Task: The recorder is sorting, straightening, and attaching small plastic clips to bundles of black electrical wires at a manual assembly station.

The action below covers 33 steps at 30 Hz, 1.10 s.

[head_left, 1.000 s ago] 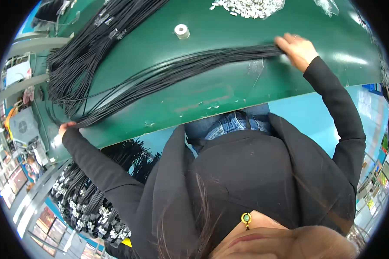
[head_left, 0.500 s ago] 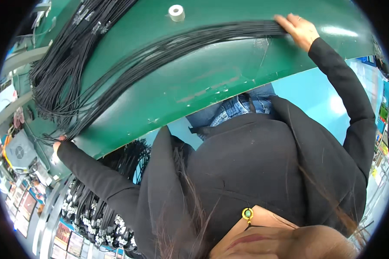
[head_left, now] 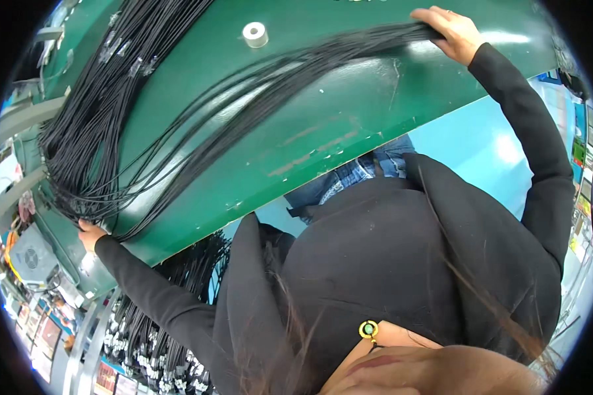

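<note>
A green workbench [head_left: 369, 85] with black cable bundles [head_left: 247, 115] shows a workshop.

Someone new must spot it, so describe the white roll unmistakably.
Find the green table across the view's upper part. On it, look beyond the black cable bundle in the right hand, to the right of the big cable pile. The white roll there is short and round with a central hole, unlike its stringy black neighbours.

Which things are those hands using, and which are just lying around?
In use:
right hand, holding cables
left hand, at their left end, grip unclear
table, under them

Apparently just lying around, untouched:
white roll
cable pile
grey box
</note>
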Each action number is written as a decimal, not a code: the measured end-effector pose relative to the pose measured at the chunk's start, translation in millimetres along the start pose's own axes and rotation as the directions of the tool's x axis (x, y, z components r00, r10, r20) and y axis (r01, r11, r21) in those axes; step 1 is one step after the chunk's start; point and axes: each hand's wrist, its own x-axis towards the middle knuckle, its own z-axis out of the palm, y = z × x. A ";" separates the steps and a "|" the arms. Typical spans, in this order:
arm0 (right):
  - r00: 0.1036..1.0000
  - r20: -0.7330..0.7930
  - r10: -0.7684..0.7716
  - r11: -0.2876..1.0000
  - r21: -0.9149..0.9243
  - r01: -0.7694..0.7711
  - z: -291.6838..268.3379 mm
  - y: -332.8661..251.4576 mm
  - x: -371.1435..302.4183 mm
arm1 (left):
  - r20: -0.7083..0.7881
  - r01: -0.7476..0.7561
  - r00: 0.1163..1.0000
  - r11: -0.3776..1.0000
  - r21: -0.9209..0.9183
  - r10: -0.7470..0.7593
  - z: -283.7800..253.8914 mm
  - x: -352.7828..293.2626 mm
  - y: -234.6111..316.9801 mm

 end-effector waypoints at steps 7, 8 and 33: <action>0.958 0.277 0.073 0.987 -0.156 -0.030 11.2 14.8 -16.9 | 0.592 -0.484 0.797 0.710 0.512 0.117 13.0 29.9 -34.8; 0.972 0.218 0.082 0.992 -0.109 -0.059 13.0 11.9 -20.4 | 0.520 -0.366 0.850 0.805 0.466 0.086 18.9 29.1 -52.4; 0.386 0.922 0.008 0.325 0.363 -0.873 -50.5 -2.8 -9.4 | 0.130 0.199 0.964 0.953 0.226 -0.233 -0.2 -14.3 -27.2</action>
